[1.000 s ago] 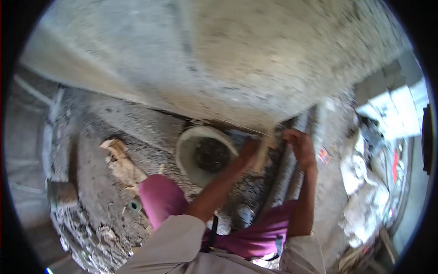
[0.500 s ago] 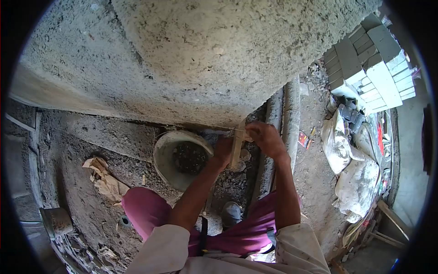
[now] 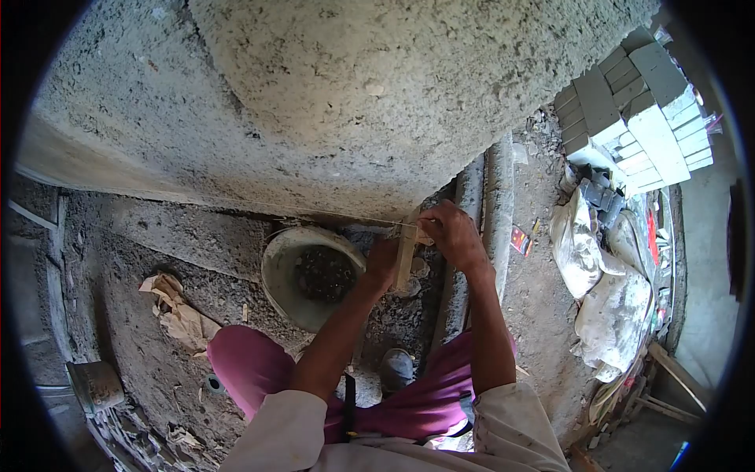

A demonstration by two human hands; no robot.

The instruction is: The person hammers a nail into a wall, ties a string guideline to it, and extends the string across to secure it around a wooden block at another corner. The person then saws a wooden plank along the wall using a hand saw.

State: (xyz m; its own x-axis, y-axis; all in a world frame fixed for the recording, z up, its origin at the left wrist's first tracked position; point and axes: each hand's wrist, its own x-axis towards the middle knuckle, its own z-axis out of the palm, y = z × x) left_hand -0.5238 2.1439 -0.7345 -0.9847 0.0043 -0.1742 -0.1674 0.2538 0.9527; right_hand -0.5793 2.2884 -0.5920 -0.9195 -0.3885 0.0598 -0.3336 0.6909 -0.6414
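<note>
A thin pale string runs along the base of the rough plastered wall to a small upright wooden piece near the wall's corner. My left hand is closed at the left side of this wood, its fingers mostly hidden. On the other side, my right hand pinches at the string's end beside the top of the wood; what lies between the fingertips is too small to make out. Just left of my left hand stands a bucket with dark material inside.
Two long pipes lie right of my right hand. White sacks and stacked blocks stand farther right. Crumpled brown paper lies at the left, and a metal container at the lower left.
The view has shifted and sharpened since a second ago. My right hand has come down and in, closer to the wood and the string. My left hand stays beside the wood.
</note>
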